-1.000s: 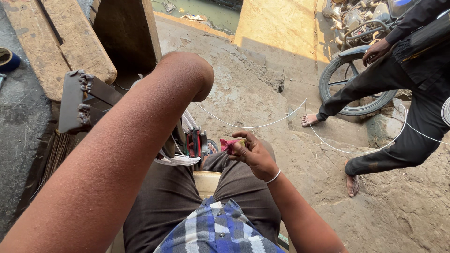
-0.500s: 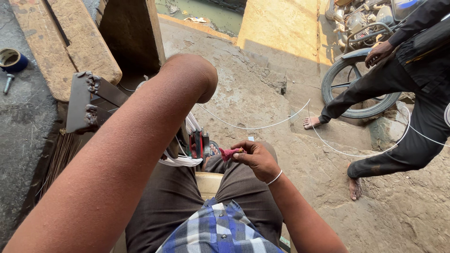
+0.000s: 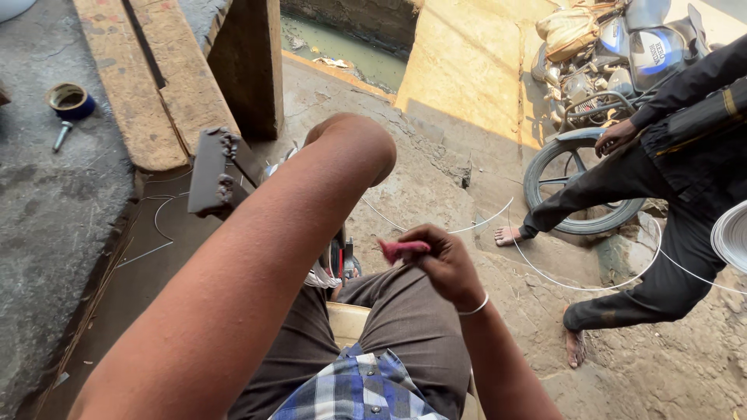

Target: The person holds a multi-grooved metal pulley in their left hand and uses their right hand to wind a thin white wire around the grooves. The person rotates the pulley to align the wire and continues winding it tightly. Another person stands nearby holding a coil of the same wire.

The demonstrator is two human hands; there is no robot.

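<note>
My right hand is closed over my lap and pinches a small red piece of cloth. A thin white wire runs from beside it across the dirt ground toward a white coil at the right edge. My left arm rises across the middle with its elbow bent. It hides my left hand. Below the elbow, a bundle of white wire and red-and-black parts is partly covered.
A dark metal device stands left of my arm beside wooden planks. A tape roll lies on the concrete at left. A person in dark clothes leans by a motorcycle wheel. A drain with green water runs behind.
The view has shifted, bringing the tape roll further into the picture. My right hand stays shut on the red cloth and has turned slightly. The other person's legs have shifted a little.
</note>
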